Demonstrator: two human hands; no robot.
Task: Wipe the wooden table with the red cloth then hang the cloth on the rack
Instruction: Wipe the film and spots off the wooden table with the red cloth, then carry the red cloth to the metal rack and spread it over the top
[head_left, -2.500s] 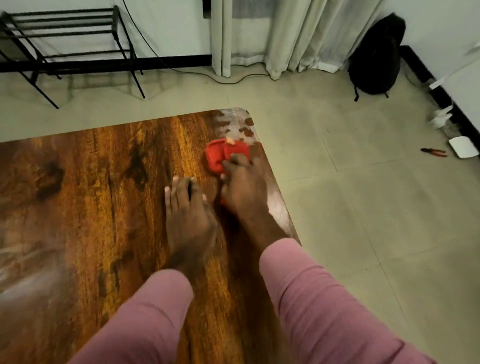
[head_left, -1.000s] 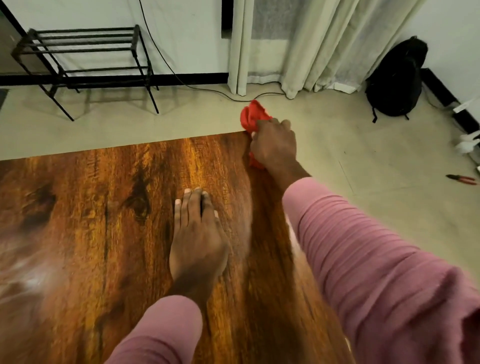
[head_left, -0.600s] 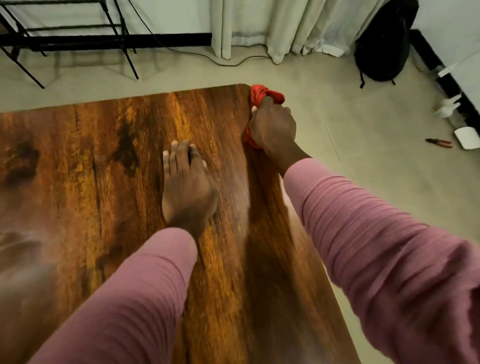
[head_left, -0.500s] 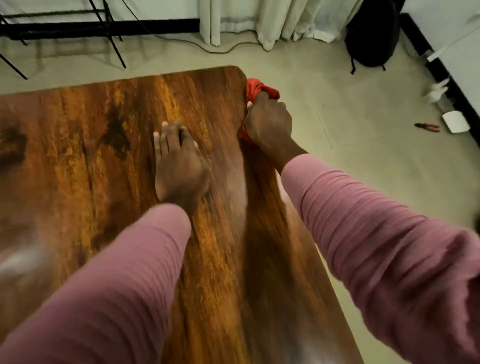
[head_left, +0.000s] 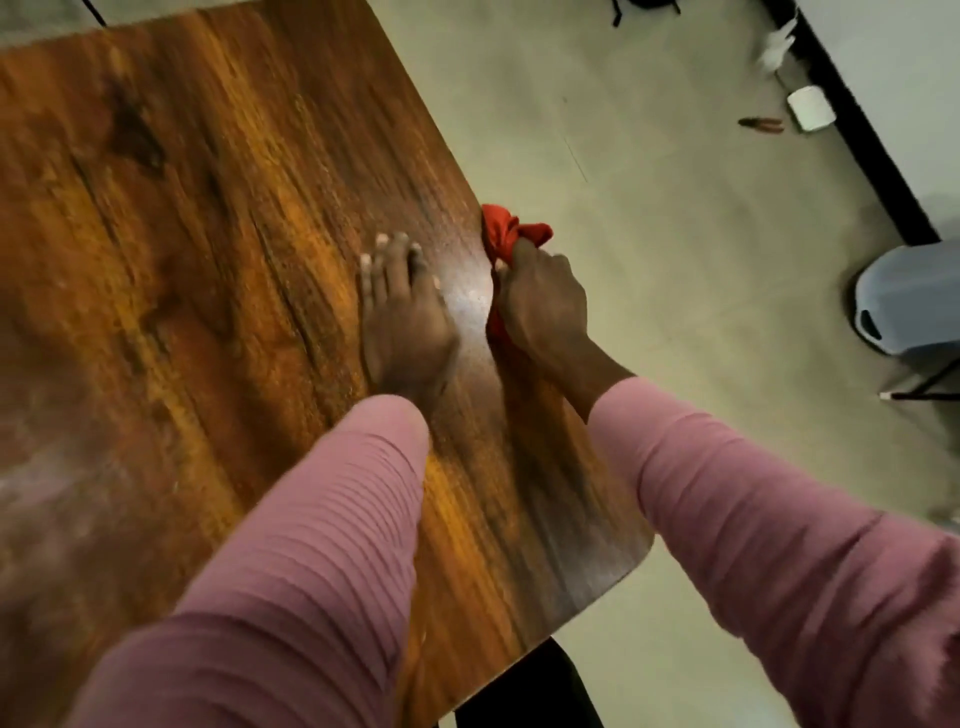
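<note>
right hand (head_left: 540, 306): fingers curled and clamped on the red cloth (head_left: 506, 234), knuckles up, sitting at the table's right edge
red cloth: bunched up. One lobe sticks out past the knuckles toward 12 o'clock, and a strip of red shows under the palm. It touches the table edge and partly overhangs the floor (head_left: 675, 260)
left hand (head_left: 402, 322): palm down, flat on the wooden table (head_left: 182, 260). Fingers (head_left: 384, 260) are straight, close together and point to 12 o'clock. Holds nothing
hand spacing: left sits at 9 o'clock of right, just beside it, not touching
sleeves: pink ribbed, left sleeve (head_left: 311, 545) over the tabletop, right sleeve (head_left: 753, 545) coming in from 5 o'clock over the floor
table: dark-grained top, rounded corner at 5 o'clock of frame centre
floor items: pliers (head_left: 761, 124) at 2 o'clock, white square object (head_left: 810, 107) just beside them, grey rounded object (head_left: 909, 301) at 3 o'clock
image quality: motion blur, so fine detail is unreadable
</note>
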